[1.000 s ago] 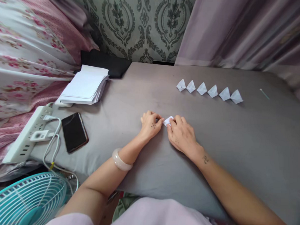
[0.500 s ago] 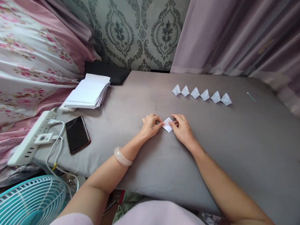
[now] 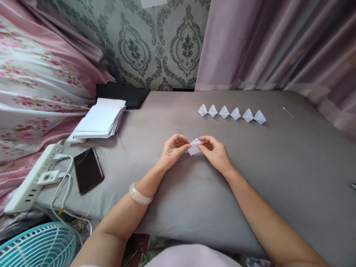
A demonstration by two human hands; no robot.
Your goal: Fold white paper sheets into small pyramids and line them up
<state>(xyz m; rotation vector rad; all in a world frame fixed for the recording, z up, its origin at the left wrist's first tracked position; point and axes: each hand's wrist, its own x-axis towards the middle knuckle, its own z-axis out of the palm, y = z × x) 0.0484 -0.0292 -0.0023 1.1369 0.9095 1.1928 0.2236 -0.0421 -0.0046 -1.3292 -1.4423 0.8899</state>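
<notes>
A small folded piece of white paper (image 3: 194,148) is held between my two hands above the grey cloth surface (image 3: 176,195). My left hand (image 3: 174,149) pinches its left side between thumb and fingers. On the right side, my right hand (image 3: 214,151) grips it the same way. The paper is tilted, and a folded layer stands up along its upper edge. Beyond my hands, several folded white paper pieces (image 3: 224,112), pointed at the top, stand in a row.
At the left lie a stack of white paper (image 3: 99,117), a black phone (image 3: 88,171) and a white power strip (image 3: 33,179) with cables. A turquoise fan (image 3: 36,247) stands at the lower left. A cotton swab (image 3: 288,111) lies at the far right.
The paper has gone from lying nearly flat as a diamond to being tilted up between my fingers. The camera view has shifted slightly up and to the right.
</notes>
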